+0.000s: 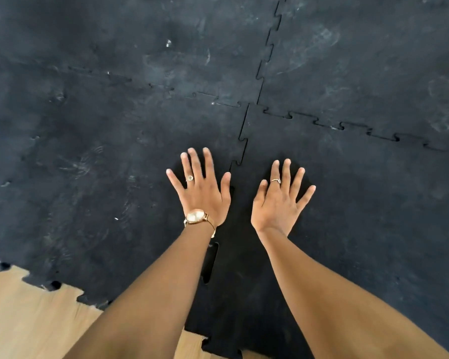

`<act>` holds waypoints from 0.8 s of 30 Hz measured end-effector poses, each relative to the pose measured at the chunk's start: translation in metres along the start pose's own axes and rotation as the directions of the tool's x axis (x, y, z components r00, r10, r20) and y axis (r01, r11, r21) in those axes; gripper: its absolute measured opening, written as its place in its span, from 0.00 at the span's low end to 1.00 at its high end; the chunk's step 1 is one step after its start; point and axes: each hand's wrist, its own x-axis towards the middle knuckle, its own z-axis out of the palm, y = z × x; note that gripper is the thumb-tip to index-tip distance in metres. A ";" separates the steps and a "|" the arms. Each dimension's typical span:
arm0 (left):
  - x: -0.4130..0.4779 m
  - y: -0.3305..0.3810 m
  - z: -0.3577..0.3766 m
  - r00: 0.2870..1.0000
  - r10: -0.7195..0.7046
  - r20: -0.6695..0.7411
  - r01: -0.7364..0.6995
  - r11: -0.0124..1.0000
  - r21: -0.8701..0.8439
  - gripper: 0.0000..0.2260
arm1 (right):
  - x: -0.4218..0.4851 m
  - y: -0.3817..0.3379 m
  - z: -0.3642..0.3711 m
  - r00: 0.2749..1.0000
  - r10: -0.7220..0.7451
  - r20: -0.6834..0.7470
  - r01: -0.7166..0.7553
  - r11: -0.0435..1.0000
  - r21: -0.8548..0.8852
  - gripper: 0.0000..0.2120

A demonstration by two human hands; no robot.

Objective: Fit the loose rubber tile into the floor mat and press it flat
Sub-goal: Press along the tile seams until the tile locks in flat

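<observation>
The black rubber tile [347, 203] lies at the lower right of the floor mat [101, 151], its puzzle-tooth edges meeting the neighbouring tiles. My left hand [202, 193] lies flat with fingers spread, just left of the toothed seam [240, 146]. It wears a gold watch and a ring. My right hand [279, 200] lies flat on the tile just right of that seam, fingers spread, with a ring on it. Neither hand holds anything. A narrow dark gap [210, 263] shows in the seam beside my left forearm.
Light wooden floor [31, 320] shows at the lower left, beyond the mat's toothed border. Dusty scuffs and footprints mark the mat's far tiles [360, 53]. Two other seams cross ahead of my hands.
</observation>
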 end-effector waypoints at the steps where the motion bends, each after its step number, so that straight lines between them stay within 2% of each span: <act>1: 0.003 0.002 0.001 1.000 0.009 0.006 -0.009 1.000 0.025 0.31 | 0.002 0.000 0.000 1.000 0.004 0.001 -0.004 1.000 0.006 0.24; 6: 0.003 0.002 -0.001 1.000 0.018 0.019 -0.019 0.998 0.065 0.31 | -0.001 -0.001 -0.005 0.996 0.002 0.090 -0.001 1.000 -0.013 0.25; 8: 0.001 0.004 -0.007 1.000 0.015 0.026 -0.017 0.997 0.074 0.31 | 0.006 0.005 -0.010 0.976 -0.057 0.213 0.058 0.998 0.000 0.29; 10: 0.002 0.005 -0.015 0.999 0.029 0.046 -0.032 0.997 0.067 0.30 | 0.014 0.020 -0.024 0.906 -0.117 0.406 0.075 0.990 0.117 0.36; 12: -0.002 0.007 -0.020 0.998 0.056 0.041 -0.060 0.994 0.093 0.30 | 0.009 0.045 -0.038 0.838 -0.123 0.532 0.075 0.991 0.112 0.40; 14: -0.021 0.010 -0.021 0.997 0.073 0.021 -0.074 0.995 0.061 0.31 | -0.011 0.068 -0.044 0.823 -0.131 0.553 0.137 0.990 0.030 0.39; 17: -0.052 0.009 -0.006 0.997 0.067 -0.036 -0.068 0.997 -0.039 0.33 | -0.021 0.077 -0.040 0.817 -0.164 0.552 0.183 0.983 0.020 0.38; 22: -0.049 0.010 0.004 0.999 0.034 0.002 -0.034 0.999 0.021 0.33 | -0.018 0.074 -0.041 0.809 -0.149 0.569 0.192 0.981 -0.016 0.39; 24: -0.048 0.007 0.001 0.995 0.099 -0.010 -0.099 0.994 0.040 0.33 | -0.020 0.072 -0.046 0.797 -0.140 0.587 0.188 0.982 -0.021 0.39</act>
